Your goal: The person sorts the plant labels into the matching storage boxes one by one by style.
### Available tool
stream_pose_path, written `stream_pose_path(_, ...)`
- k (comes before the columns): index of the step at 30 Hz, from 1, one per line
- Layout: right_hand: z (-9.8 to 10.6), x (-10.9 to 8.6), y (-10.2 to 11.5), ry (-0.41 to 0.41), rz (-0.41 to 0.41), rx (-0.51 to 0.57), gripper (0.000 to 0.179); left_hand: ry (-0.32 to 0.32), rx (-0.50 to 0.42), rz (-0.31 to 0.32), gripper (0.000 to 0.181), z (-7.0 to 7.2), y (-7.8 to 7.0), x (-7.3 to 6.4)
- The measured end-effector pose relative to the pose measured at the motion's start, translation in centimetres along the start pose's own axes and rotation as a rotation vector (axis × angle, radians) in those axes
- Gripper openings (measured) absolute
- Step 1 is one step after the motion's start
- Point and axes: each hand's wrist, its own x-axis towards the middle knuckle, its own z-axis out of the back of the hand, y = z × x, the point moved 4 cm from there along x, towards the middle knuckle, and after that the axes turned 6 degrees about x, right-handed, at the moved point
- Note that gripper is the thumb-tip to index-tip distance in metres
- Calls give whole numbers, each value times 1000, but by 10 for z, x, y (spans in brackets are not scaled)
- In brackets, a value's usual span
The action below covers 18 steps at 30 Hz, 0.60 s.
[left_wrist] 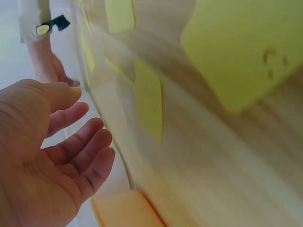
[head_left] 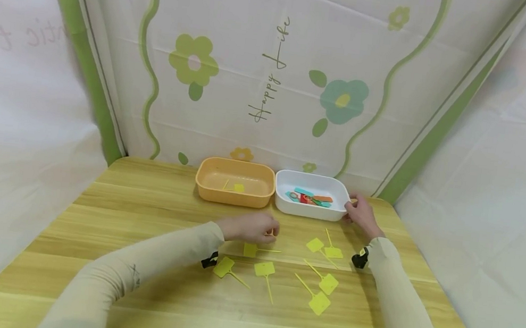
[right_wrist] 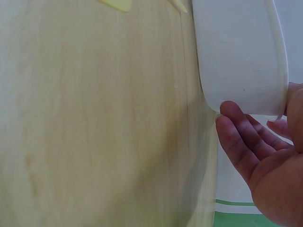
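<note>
My left hand (head_left: pixel 251 227) hovers over the middle of the table, fingers loosely bent. In the left wrist view no thing lies between its thumb and fingers. Just below it is a yellow plant tag (head_left: pixel 250 250) with a thin stem; more yellow tags (head_left: pixel 265 269) lie nearer me. My right hand (head_left: pixel 360 212) grips the right end of a white plastic bin (head_left: pixel 310 211). In the right wrist view its fingertips (right_wrist: pixel 229 111) meet the bin's outer wall, with the thumb up by the rim. The bin holds several small coloured pieces (head_left: pixel 307 198).
An orange bin (head_left: pixel 232 198) stands against the white bin's left side, with yellow tags (head_left: pixel 238 187) inside. Other yellow tags (head_left: pixel 319 302) lie scattered at the right on the wooden table (head_left: pixel 171 304). A printed curtain (head_left: pixel 254 67) hangs behind the bins.
</note>
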Motion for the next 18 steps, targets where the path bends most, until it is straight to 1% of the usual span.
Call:
stream_pose_path(3, -1, -1, -1, 0, -2, 7, 49, -11, 41, -14, 12, -5, -7, 1)
stream_pose_path(7, -1, -1, 0, 8, -9, 20, 50, -10, 70, -11, 11, -12, -13, 6)
stream_pose_path(11, -1, -2, 0, 7, -9, 25, 50, 7, 83, 7, 10, -19, -18, 9)
stream_pose_path(18, 0, -1, 0, 6, -5, 42, 49, -14, 86, 24, 7, -27, -24, 11)
